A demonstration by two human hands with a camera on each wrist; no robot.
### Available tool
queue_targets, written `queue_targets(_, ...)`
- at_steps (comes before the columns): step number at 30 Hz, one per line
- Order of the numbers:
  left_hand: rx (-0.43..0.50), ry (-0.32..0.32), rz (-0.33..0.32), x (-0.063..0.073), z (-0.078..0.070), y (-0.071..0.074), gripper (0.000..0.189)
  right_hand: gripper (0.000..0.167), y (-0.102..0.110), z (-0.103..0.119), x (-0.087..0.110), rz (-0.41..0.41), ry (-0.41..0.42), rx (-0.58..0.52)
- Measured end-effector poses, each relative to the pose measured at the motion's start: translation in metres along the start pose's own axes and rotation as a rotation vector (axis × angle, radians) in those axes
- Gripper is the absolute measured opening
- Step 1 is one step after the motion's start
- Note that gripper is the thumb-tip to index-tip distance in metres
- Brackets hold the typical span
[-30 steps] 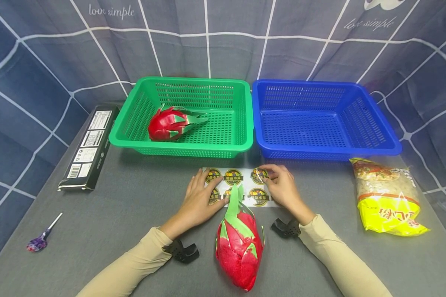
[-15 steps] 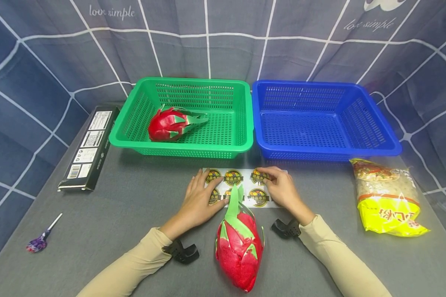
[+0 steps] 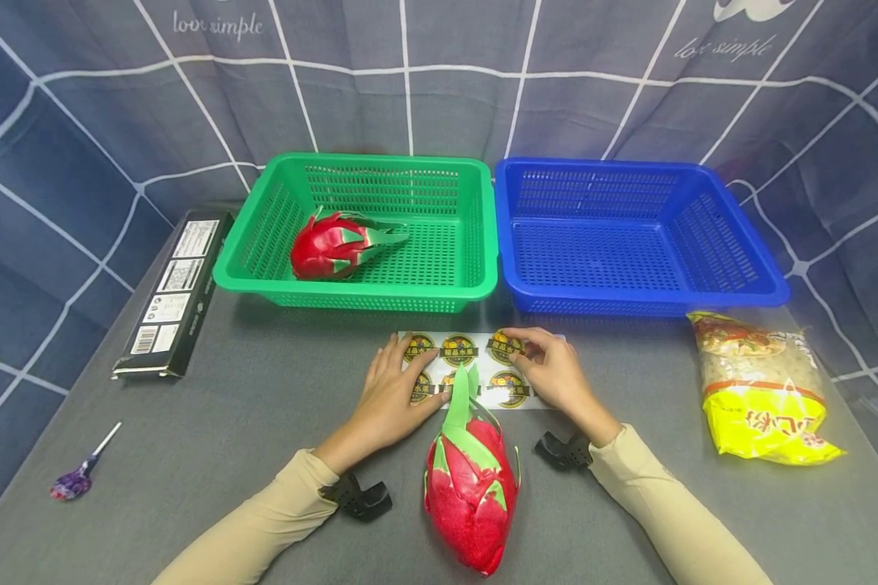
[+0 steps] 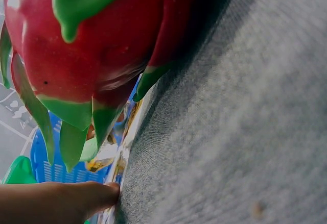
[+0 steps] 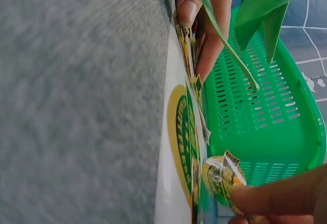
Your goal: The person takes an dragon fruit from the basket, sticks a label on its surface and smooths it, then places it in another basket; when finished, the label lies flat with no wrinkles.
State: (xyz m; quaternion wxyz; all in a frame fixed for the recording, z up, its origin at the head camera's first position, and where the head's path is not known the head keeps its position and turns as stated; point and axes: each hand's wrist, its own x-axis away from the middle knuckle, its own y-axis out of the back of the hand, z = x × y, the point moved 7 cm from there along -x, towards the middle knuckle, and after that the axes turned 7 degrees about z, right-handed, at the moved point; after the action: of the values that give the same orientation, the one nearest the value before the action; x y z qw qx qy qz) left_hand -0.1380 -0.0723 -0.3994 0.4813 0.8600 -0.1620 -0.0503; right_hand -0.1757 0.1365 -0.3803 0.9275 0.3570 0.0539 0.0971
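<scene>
A white sheet [image 3: 483, 364] printed with round black-and-gold fruit stickers lies on the grey table. My left hand [image 3: 391, 398] rests on its left part, fingers spread and straight, holding it down. At the upper right of the sheet, my right hand [image 3: 556, 374] pinches a round sticker [image 3: 506, 347] between thumb and finger. In the right wrist view that sticker [image 5: 217, 175] stands partly raised off the sheet. A red dragon fruit [image 3: 475, 504] with green leaf tips lies between my forearms, its leaves overlapping the sheet's lower edge.
Behind the sheet, a green basket [image 3: 358, 299] holds another dragon fruit [image 3: 325, 250]. A blue basket [image 3: 644, 299] stands beside it. To the right lies a yellow food packet [image 3: 764, 398]. On the left are a black box [image 3: 171, 296] and a lollipop [image 3: 76, 479].
My right fingers have lifted the sticker's edge and shifted it slightly left on the sheet. The left hand and the dragon fruit stay in place.
</scene>
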Motion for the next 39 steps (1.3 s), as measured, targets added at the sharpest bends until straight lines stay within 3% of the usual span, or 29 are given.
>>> queue_targets(9, -0.010, -0.010, -0.029, 0.001, -0.002, 0.002, 0.062, 0.035, 0.006, 0.010, 0.004, -0.003, 0.034, -0.038)
queue_targets(15, 0.036, -0.013, -0.028, 0.002, -0.002, 0.005, 0.062, 0.036, 0.011, 0.023, 0.011, -0.001, 0.060, -0.071)
queue_targets(18, 0.119, -0.018, -0.059, 0.001, -0.002, 0.010, 0.060, 0.036, 0.013, 0.032, 0.016, -0.007, 0.101, -0.088)
queue_targets(23, 0.378, -0.031, -0.217, -0.002, -0.001, 0.031, 0.056, 0.037, 0.015, 0.048, 0.025, -0.008, 0.161, -0.125)
queue_targets(25, 0.468, -0.042, -0.226, -0.003, -0.002, 0.037, 0.054, 0.037, 0.016, 0.053, 0.028, -0.005, 0.168, -0.139)
queue_targets(28, 0.541, -0.050, -0.113, -0.004, -0.006, 0.038, 0.053, 0.038, 0.017, 0.059, 0.034, 0.026, 0.161, -0.181)
queue_targets(35, 0.615, -0.085, 0.350, 0.009, -0.028, 0.025, 0.064, 0.039, 0.016, 0.068, 0.048, 0.234, 0.086, -0.494)
queue_targets(39, 0.623, -0.095, 0.501, 0.019, -0.039, 0.016, 0.069, 0.041, 0.016, 0.076, 0.057, 0.338, 0.055, -0.638)
